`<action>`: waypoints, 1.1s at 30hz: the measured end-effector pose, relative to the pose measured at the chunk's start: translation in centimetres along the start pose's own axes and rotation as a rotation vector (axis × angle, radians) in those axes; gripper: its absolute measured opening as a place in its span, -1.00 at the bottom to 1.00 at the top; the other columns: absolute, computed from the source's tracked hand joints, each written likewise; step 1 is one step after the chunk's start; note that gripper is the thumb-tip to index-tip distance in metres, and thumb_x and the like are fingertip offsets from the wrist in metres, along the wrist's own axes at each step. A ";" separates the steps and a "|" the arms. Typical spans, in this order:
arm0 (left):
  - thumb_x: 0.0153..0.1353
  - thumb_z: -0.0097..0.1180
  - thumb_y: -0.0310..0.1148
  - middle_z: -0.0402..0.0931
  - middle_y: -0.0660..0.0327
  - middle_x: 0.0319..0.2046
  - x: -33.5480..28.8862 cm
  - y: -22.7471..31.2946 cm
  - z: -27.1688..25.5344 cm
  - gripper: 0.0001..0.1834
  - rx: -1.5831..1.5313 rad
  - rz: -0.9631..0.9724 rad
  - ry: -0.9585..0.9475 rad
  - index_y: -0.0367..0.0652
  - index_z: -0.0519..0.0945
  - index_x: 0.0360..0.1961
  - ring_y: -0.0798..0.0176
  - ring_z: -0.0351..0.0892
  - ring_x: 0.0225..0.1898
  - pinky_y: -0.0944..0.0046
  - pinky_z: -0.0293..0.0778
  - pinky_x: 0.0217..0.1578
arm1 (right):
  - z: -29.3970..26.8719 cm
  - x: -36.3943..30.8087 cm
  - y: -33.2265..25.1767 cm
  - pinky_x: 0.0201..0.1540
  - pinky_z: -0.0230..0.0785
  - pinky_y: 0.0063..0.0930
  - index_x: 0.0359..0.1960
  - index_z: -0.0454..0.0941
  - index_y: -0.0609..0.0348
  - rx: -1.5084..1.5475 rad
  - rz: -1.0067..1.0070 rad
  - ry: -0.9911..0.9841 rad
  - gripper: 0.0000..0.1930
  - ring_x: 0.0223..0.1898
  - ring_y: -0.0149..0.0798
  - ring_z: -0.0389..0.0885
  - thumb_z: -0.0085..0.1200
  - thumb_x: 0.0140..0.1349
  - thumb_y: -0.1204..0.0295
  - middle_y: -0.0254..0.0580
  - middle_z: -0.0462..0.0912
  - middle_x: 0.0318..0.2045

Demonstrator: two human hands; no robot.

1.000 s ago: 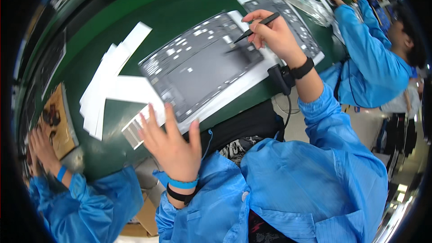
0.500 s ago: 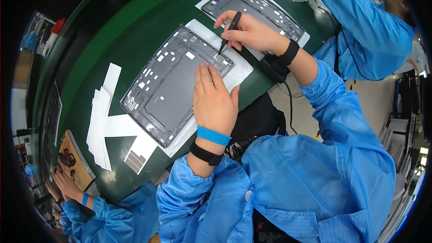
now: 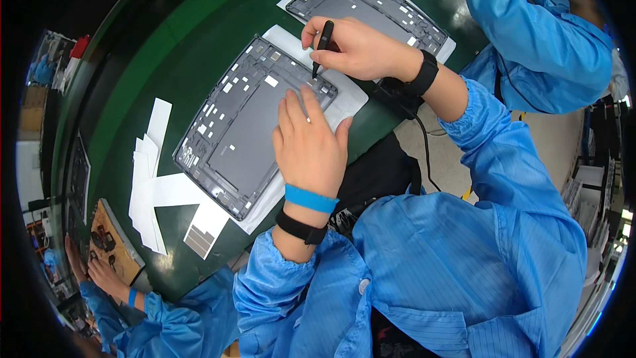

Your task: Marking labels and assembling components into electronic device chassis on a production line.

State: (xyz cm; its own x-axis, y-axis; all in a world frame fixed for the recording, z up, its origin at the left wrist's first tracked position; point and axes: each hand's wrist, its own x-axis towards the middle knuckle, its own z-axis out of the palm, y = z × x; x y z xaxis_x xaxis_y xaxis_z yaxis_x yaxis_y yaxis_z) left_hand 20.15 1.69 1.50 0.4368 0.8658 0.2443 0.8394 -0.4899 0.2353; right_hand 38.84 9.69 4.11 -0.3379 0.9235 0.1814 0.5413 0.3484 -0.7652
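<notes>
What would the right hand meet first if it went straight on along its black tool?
Most likely the gray panel: the black tool in the right hand points down at its corner, though depth is unclear.

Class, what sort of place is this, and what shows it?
Probably an electronics assembly workshop. The right hand holds a slim black tool over a dark device-like housing, a similar housing lies farther along the green bench, and people alongside wear matching blue coats.

Head-worn fisheye faces down, near green bench [image 3: 179, 73].
</notes>
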 end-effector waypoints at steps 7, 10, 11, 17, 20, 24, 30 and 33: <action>0.16 0.21 0.10 0.34 -0.10 0.16 1.9 0.9 0.5 -0.24 0.058 -0.073 -0.077 -0.28 0.45 0.21 -0.08 0.35 0.15 0.08 0.39 -0.04 | 0.3 -0.5 -1.1 -0.41 0.38 -0.47 -0.12 0.51 0.28 -0.043 0.032 0.062 -0.79 -0.50 -0.36 0.56 0.06 0.28 0.42 -0.15 0.63 -0.51; 0.17 0.20 0.11 0.30 -0.12 0.21 0.7 -0.3 -0.1 -0.26 0.103 -0.048 0.017 -0.25 0.47 0.20 -0.12 0.29 0.22 0.05 0.35 0.05 | 0.4 -0.8 -1.1 -0.36 0.40 -0.52 -0.05 0.54 0.29 0.374 0.119 0.401 -0.76 -0.41 -0.39 0.60 0.03 0.35 0.40 -0.10 0.65 -0.45; 0.18 0.20 0.09 0.29 -0.12 0.23 0.0 -0.9 -0.5 -0.27 0.136 -0.026 0.126 -0.24 0.46 0.21 -0.14 0.26 0.25 0.03 0.33 0.10 | 0.5 -1.4 -1.1 -0.36 0.40 -0.52 -0.05 0.54 0.29 0.378 0.109 0.395 -0.76 -0.41 -0.39 0.60 0.03 0.35 0.40 -0.10 0.65 -0.45; 0.30 0.11 -0.25 0.46 -0.20 -0.15 -7.0 -11.4 -4.8 -0.58 0.197 -0.571 0.242 -0.44 0.49 -0.01 -0.25 0.40 -0.07 -0.10 0.34 -0.03 | 4.6 -7.2 -2.3 0.05 0.44 -0.14 0.05 0.54 0.11 -0.168 0.049 0.322 -0.70 0.02 0.10 0.58 0.10 0.28 0.46 0.00 0.65 -0.10; 0.31 0.07 -0.30 0.52 -0.17 -0.26 -7.7 -13.8 -4.5 -0.72 0.152 -0.663 0.120 -0.38 0.53 -0.24 -0.25 0.46 -0.14 -0.11 0.36 -0.12 | 5.7 -7.6 -2.1 0.23 0.30 -0.13 0.08 0.52 0.08 -0.370 -0.034 0.263 -0.62 0.22 0.17 0.39 0.13 0.20 0.51 -0.02 0.62 -0.02; 0.35 -0.01 -0.34 0.54 -0.21 -0.30 -7.8 -14.2 -3.8 -0.73 0.103 -0.549 0.192 -0.39 0.53 -0.35 -0.27 0.50 -0.22 -0.13 0.38 -0.18 | 5.8 -8.0 -1.8 0.25 0.29 -0.10 0.04 0.52 0.17 -0.350 -0.022 0.304 -0.63 0.22 0.17 0.40 0.03 0.16 0.60 0.00 0.59 0.04; 0.47 -0.10 -0.29 0.58 0.07 -0.14 -7.9 -11.3 -7.4 -0.66 -0.856 -0.799 0.441 -0.41 0.46 0.02 0.23 0.55 -0.11 0.20 0.44 -0.08 | 6.4 -8.9 -1.5 0.04 0.44 -0.17 -0.09 0.56 0.22 -0.181 -0.074 0.435 -0.70 -0.03 0.12 0.57 0.11 0.10 0.57 0.08 0.61 -0.15; 0.46 -0.07 -0.31 0.57 0.06 0.00 -4.7 -13.5 -8.7 -0.60 -1.029 -0.663 0.476 -0.46 0.45 0.12 0.25 0.53 -0.01 0.29 0.39 0.08 | 6.0 -9.0 -1.5 -0.01 0.46 -0.21 -0.09 0.56 0.22 -0.158 -0.100 0.465 -0.71 -0.08 0.07 0.59 0.14 0.10 0.53 0.03 0.63 -0.18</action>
State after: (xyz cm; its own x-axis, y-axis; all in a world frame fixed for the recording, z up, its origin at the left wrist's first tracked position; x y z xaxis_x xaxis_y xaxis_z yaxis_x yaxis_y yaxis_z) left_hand 3.98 3.29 5.34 -0.2944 0.9537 0.0618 0.1279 -0.0247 0.9915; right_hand 36.42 -0.13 -0.08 -0.0346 0.8456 0.5326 0.6461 0.4255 -0.6336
